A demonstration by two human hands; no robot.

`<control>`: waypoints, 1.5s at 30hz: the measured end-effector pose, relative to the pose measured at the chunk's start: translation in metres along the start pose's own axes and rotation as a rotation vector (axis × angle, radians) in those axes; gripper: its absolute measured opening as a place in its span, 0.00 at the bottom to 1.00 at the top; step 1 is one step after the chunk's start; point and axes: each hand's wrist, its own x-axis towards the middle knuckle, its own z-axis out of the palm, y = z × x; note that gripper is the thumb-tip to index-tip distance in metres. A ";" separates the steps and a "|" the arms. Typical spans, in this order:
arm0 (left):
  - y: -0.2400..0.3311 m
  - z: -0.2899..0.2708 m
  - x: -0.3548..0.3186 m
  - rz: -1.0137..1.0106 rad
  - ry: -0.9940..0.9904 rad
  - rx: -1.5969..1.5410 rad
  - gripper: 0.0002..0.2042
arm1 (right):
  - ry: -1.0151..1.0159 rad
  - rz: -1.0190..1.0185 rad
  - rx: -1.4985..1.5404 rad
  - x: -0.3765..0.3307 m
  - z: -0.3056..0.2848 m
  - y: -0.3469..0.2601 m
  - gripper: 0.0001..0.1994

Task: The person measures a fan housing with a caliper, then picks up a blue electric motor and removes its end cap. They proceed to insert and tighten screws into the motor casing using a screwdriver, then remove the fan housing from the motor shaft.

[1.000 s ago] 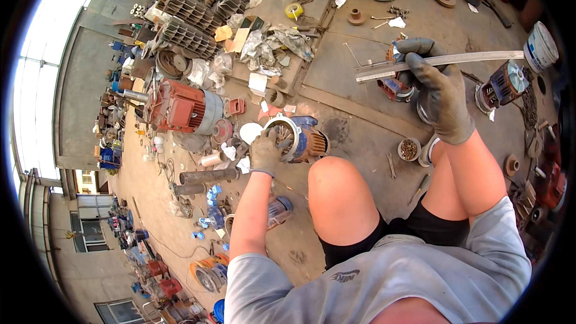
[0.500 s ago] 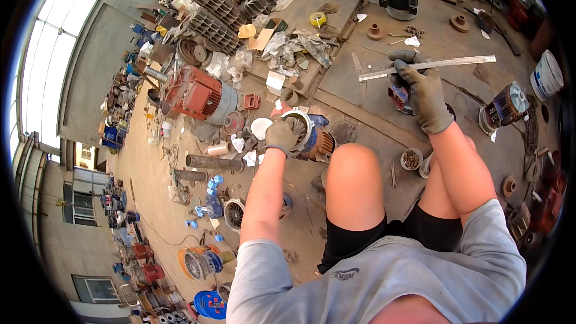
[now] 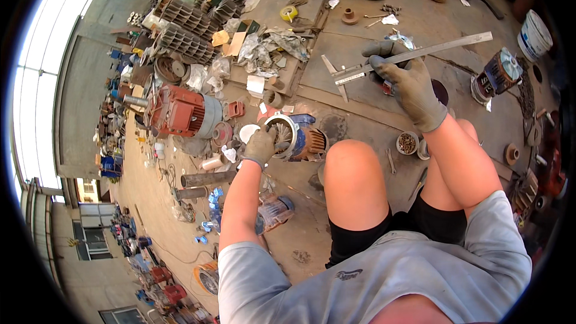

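My right hand, in a grey-brown work glove, is closed round a long steel vernier caliper. The caliper is held in the air, its jaws pointing left and its bar slanting up to the right. My left hand, gloved too, rests at the left of an opened electric motor housing. Its fingers curl over the pale round rim, partly hidden against the opening. The housing lies on its side, with a brown ribbed body, a blue part on top and windings in its open end.
A large red motor lies left, beside pipes. A bowl of small parts and a wrench lie near my knees. Yellow tape is on a metal plate ahead; a white bucket stands right.
The view has shifted, with most things sliding left. My right hand has brought the caliper leftward, and its bar slants more steeply. My left hand remains at the motor housing's rim.
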 end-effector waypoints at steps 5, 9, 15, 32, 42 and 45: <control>0.042 0.004 0.020 -0.453 -0.044 -0.084 0.34 | -0.028 -0.030 0.005 0.004 -0.008 -0.005 0.12; 0.033 -0.022 0.051 -0.730 -0.235 -0.220 0.35 | -0.044 -0.054 0.044 0.010 -0.008 -0.003 0.12; -0.007 -0.030 0.009 0.087 0.080 -0.103 0.40 | -0.032 -0.029 -0.012 0.009 -0.003 -0.006 0.12; 0.047 0.029 0.043 -0.858 -0.159 -0.160 0.27 | -0.045 0.067 -0.052 0.007 0.016 0.023 0.12; 0.183 -0.113 -0.135 -0.118 0.844 -0.785 0.43 | -0.315 0.246 -0.280 -0.022 0.044 0.023 0.12; 0.205 -0.136 -0.163 -0.049 0.884 -0.536 0.35 | -0.614 0.401 -0.290 -0.053 0.077 0.020 0.12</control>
